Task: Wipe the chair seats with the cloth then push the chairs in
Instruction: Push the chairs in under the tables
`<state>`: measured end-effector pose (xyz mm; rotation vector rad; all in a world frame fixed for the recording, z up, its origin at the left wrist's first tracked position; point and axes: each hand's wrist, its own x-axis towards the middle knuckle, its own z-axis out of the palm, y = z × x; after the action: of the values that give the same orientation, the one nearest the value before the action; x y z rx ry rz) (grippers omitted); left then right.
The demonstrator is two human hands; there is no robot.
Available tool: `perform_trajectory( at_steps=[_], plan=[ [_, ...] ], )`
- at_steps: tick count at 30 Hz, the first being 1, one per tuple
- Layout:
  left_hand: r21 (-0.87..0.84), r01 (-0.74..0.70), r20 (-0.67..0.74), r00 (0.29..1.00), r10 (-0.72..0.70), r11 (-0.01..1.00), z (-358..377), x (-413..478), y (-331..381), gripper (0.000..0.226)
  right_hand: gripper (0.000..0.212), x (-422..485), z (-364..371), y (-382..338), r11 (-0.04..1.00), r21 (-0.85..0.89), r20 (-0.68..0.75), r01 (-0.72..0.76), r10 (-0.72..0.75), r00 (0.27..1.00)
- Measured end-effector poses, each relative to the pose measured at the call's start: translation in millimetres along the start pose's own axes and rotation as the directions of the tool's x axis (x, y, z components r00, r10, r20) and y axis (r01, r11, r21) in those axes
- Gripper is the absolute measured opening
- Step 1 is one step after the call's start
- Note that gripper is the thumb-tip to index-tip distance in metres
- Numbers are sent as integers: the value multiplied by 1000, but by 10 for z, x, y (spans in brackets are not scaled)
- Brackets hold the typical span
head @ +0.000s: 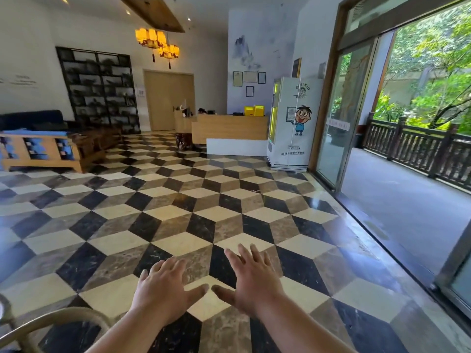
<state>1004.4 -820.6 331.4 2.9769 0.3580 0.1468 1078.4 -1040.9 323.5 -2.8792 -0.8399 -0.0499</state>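
A curved, pale wooden chair back (58, 319) shows near left; the left hand (163, 289) and right hand (251, 278) hover spread and empty over glossy cube-patterned marble floor (204, 194).

Both my arms stretched out in front, bare forearms coming up from the bottom edge and angling slightly toward each other. My left hand (164, 289) palm down, fingers spread and loosely straight, thumb pointing right. My right hand (251, 278) also palm down, fingers fanned wide, thumb pointing left. Thumb tips nearly meet, a small gap between them, not touching. Right hand sits a bit farther forward than left. Both hands flat and empty, nothing gripped. Wrists straight, no sleeves visible.
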Motion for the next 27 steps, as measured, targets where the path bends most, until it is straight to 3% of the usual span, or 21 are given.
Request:
perform_trajectory(
  at_steps=[8, 14, 17, 27],
  plan=[
    [47, 184, -52, 982, -181, 982, 76, 1220, -134, 140, 108, 1648, 84, 390, 981, 44, -9, 187, -187, 982],
    [44, 338, -105, 937, -332, 940, -23, 1786, -382, 120, 102, 2758, -24, 277, 937, 48, 8, 346, -347, 938],
    [37, 441, -125, 892, -434, 897, -20, 1966, -676, 109, 101, 3291, 79, -13, 896, 59, 21, 440, -442, 897],
    [-24, 676, -190, 720, -668, 736, 129, 2517, -2283, 120, 100, 4824, 661, -1531, 749, 30, 33, 661, -662, 749]
  ],
)
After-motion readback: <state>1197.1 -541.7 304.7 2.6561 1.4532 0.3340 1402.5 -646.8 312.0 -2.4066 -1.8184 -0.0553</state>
